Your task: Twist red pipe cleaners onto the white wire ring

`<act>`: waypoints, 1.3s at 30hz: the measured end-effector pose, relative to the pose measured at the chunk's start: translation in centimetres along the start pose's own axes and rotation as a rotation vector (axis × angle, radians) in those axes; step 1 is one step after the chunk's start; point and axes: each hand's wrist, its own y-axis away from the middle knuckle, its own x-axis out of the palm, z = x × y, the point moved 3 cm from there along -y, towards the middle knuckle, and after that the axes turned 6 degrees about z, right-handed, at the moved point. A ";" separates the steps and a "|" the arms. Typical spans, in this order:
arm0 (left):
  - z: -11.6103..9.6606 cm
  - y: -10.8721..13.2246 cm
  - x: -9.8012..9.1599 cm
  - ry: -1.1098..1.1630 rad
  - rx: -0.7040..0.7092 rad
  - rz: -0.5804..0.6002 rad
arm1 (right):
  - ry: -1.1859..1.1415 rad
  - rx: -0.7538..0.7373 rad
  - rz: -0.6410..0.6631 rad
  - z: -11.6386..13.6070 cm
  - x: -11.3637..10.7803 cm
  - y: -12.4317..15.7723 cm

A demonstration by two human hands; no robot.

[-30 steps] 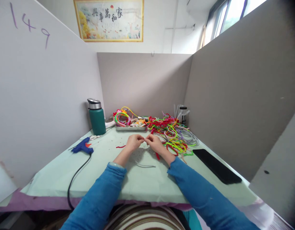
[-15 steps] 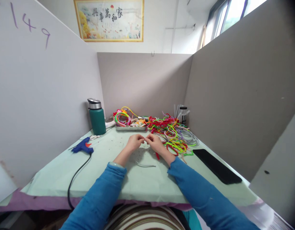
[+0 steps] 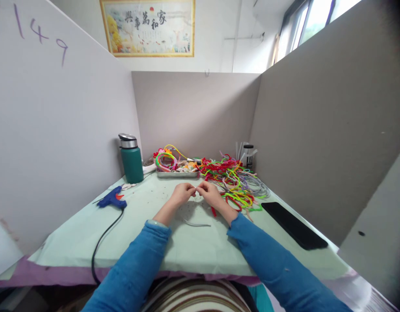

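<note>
My left hand (image 3: pixel 183 193) and my right hand (image 3: pixel 209 192) meet fingertip to fingertip above the middle of the table. Both are closed in a pinch. Something small and pale shows between the fingertips, too small to name. Below them a short grey pipe cleaner (image 3: pixel 196 224) lies on the pale green cloth (image 3: pixel 216 255). Close beyond my right hand spreads a tangled heap of coloured pipe cleaners (image 3: pixel 232 175), with a red piece (image 3: pixel 213 211) beside that wrist.
A metal tray (image 3: pixel 177 175) of craft pieces stands at the back. To the left are a green bottle (image 3: pixel 132 164) and a blue glue gun (image 3: pixel 112 198) with its black cord (image 3: pixel 100 242). A black phone-like slab (image 3: pixel 294 225) lies right. Partitions (image 3: pixel 196 112) enclose three sides.
My hands stay in nearly the same place, with only slight finger movement. The things on the table have not visibly moved.
</note>
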 end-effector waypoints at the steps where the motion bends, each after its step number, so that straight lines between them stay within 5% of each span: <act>1: 0.0 0.0 0.0 0.013 -0.008 0.006 | 0.003 -0.004 -0.002 -0.1 0.0 0.0; 39: 1.5 -0.5 0.3 0.256 -0.116 0.117 | 0.079 -0.049 0.010 -0.4 0.0 0.0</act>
